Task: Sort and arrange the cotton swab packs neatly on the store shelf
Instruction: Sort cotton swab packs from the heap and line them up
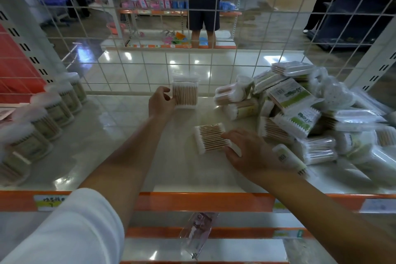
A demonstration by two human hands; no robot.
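A square clear pack of wooden cotton swabs (185, 94) stands upright at the back of the white shelf (120, 139), against the wire grid; my left hand (161, 103) grips its left side. A second square pack (211, 137) lies flat mid-shelf. My right hand (250, 152) rests on its right edge, fingers spread over it. To the right lies a jumbled heap of swab packs (310, 113), some boxed, some in bags with green labels, some round tubs.
A row of round swab tubs (51, 111) lines the shelf's left side. A wire grid (150, 66) backs the shelf. The orange front rail (203, 201) carries price labels. Beyond the grid a person (203, 6) stands at another shelf.
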